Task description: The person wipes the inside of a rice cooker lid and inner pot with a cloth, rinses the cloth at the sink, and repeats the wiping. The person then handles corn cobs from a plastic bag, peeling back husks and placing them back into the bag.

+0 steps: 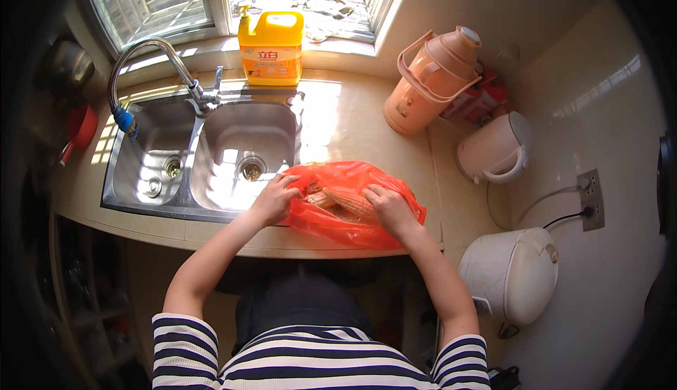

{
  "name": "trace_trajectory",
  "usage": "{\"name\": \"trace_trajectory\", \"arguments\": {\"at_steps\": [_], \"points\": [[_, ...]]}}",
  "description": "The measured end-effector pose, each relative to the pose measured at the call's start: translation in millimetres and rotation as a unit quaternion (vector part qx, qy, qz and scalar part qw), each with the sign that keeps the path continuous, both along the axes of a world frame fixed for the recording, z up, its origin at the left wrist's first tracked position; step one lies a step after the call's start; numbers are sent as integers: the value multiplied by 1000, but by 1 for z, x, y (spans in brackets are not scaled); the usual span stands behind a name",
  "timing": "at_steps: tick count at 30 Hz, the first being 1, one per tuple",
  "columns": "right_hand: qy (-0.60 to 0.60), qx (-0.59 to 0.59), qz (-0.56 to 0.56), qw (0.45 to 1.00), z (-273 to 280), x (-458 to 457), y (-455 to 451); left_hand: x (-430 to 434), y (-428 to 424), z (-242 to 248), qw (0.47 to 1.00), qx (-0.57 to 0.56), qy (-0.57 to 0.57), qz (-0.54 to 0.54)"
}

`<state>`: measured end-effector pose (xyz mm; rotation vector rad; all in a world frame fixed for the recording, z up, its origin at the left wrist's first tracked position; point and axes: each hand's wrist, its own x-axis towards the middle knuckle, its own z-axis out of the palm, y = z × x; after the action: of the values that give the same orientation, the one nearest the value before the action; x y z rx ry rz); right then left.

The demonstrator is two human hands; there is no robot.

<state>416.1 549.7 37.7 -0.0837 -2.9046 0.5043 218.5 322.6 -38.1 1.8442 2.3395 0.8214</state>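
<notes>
A thin red plastic bag (365, 173) lies on the counter to the right of the sink, its mouth spread apart. Inside it I see ears of corn (349, 203) with pale kernels; the bag hides part of them. My left hand (275, 198) grips the bag's edge on the sink side, fingers curled over the film. On the opposite side, my right hand (389, 209) has its fingertips on the bag's rim beside an ear of corn, pinching the plastic.
A double steel sink (193, 125) with a curved faucet (148, 43) is at left. Behind stands a yellow detergent jug (272, 51). An orange thermos flask (431, 83), a white electric kettle (494, 149) and a white rice cooker (508, 276) line the right side.
</notes>
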Motion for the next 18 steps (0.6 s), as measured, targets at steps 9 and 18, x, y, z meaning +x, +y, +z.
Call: {"name": "trace_trajectory", "arguments": {"at_steps": [9,18], "points": [[-25,-143,-119,982,-27,-42,26,-5,41,-7,998,-64,6,-5],[58,-32,-130,989,-34,-36,8,-2,55,-18,997,-31,-1,77]]}}
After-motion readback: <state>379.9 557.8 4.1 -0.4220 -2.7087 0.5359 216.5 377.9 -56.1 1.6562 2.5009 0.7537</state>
